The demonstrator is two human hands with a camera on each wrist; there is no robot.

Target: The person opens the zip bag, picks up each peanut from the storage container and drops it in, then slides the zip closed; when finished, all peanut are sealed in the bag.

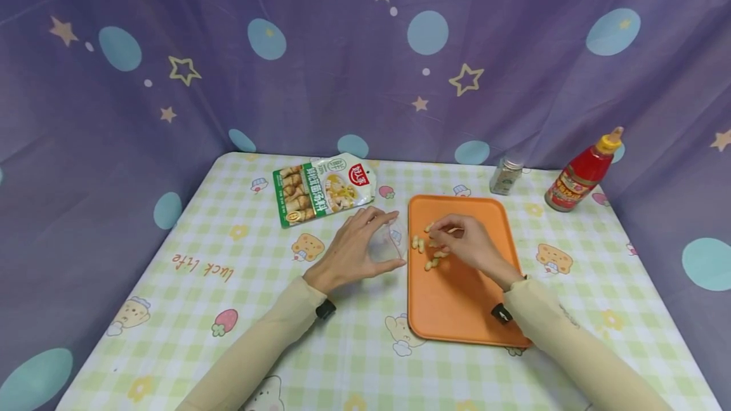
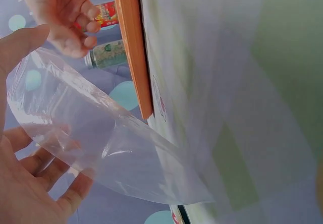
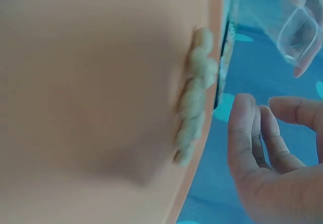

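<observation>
My left hand (image 1: 349, 249) holds a clear plastic bag (image 1: 381, 247) just left of the orange tray (image 1: 457, 313). The bag's mouth is spread between thumb and fingers and faces the tray. In the left wrist view the bag (image 2: 126, 153) looks thin, and nothing shows inside it. My right hand (image 1: 473, 245) hovers over several peanuts in their shells (image 1: 436, 261) near the tray's left side. In the right wrist view its bent fingers (image 3: 241, 143) are apart from the peanuts (image 3: 193, 98), with nothing visible between thumb and fingertips.
A green and white food packet (image 1: 325, 189) lies behind my left hand. Behind the tray stands a small spice jar (image 1: 506, 176), and a red sauce bottle (image 1: 579, 176) with a yellow cap is farther right. A checked cloth (image 1: 228, 309) covers the table; a purple curtain (image 1: 342, 81) hangs behind.
</observation>
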